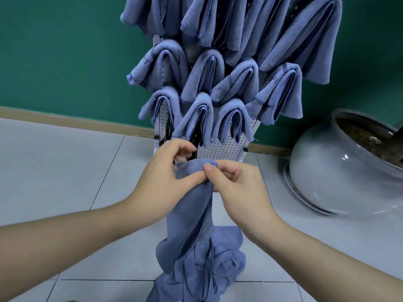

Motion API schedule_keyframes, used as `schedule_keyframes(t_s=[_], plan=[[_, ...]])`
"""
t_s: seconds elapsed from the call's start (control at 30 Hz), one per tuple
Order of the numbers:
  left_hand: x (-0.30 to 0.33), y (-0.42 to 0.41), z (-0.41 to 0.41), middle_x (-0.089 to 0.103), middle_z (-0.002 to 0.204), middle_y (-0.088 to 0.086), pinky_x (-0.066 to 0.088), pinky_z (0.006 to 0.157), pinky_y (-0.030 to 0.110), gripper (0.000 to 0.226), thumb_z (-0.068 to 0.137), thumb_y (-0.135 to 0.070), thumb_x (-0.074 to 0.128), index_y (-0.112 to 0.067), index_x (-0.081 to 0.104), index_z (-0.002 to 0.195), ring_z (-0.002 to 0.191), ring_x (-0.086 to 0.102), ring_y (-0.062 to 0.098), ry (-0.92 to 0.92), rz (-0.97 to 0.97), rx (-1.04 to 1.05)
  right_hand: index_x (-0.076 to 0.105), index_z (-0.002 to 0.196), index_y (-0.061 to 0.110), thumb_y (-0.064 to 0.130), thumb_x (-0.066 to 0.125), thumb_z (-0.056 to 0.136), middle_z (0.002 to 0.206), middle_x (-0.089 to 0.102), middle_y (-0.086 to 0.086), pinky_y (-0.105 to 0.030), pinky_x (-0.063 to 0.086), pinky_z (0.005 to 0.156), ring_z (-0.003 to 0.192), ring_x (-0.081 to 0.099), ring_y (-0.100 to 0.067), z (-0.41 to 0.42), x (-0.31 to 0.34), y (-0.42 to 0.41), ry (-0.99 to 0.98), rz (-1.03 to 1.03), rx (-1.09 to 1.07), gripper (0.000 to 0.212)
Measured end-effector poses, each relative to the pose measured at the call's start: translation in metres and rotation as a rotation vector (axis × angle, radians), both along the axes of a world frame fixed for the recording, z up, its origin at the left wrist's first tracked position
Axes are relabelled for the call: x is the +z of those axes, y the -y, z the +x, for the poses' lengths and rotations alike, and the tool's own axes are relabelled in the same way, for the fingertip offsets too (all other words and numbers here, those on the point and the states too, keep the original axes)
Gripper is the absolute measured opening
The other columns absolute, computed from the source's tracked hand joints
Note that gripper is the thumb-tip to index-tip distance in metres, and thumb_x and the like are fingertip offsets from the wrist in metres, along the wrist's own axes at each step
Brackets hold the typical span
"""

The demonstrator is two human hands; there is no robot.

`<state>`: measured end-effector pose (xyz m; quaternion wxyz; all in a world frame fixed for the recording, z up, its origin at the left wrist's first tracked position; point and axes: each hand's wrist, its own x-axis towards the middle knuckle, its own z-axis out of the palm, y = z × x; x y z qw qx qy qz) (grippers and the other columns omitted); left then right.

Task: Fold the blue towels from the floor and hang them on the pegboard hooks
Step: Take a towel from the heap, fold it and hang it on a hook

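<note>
Pinching the blue towel (194, 205) edge between left hand (165, 182) and right hand (237, 184), finding corners to fold.

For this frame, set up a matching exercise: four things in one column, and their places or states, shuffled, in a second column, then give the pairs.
Things:
1. held towel
2. hung towels
3. white pot
4. towel pile

Places or states:
A. on the floor tiles, right of the pegboard
B. pinched at its top edge by the left hand and right hand
C. crumpled on the floor below the hands
D. folded and draped on the pegboard hooks

Pairs: 1-B, 2-D, 3-A, 4-C
</note>
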<state>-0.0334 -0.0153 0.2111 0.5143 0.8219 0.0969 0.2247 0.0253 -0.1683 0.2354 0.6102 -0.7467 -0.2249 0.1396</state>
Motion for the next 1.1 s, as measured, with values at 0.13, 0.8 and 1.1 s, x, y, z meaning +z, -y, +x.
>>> schedule_keyframes(t_s=[0.13,0.8,1.1], plan=[[0.015,-0.022,0.006,0.071,0.102,-0.016,0.049,0.086,0.026,0.047,0.074,-0.058,0.084,-0.028,0.067,0.106,0.096,0.065,-0.002,-0.158,0.067,-0.301,0.066,0.083,0.005,0.010,0.058,0.105,0.065,0.057,0.007,-0.014,0.040,0.058,0.058,0.050,-0.002,0.011,0.014,0.001,0.058,0.044,0.009,0.024],[0.054,-0.031,-0.016,0.077,0.096,-0.004,0.054,0.056,0.022,0.029,0.085,-0.020,0.068,-0.025,0.076,0.113,0.057,0.064,0.009,0.195,-0.012,-0.291,0.052,0.071,0.002,0.053,0.070,0.089,0.067,0.039,0.005,-0.030,0.032,0.062,0.066,0.036,-0.009,0.043,0.028,0.017,0.383,0.111,-0.242,0.058],[0.068,-0.033,-0.024,0.064,0.080,-0.041,0.048,0.051,0.013,0.021,0.090,-0.019,0.075,-0.020,0.077,0.111,0.048,0.062,0.005,0.293,0.353,-0.284,0.041,0.070,-0.014,0.051,0.073,0.088,0.070,0.034,-0.006,-0.035,0.029,0.062,0.068,0.032,-0.019,0.049,0.039,0.017,0.113,0.273,-0.147,0.074]])
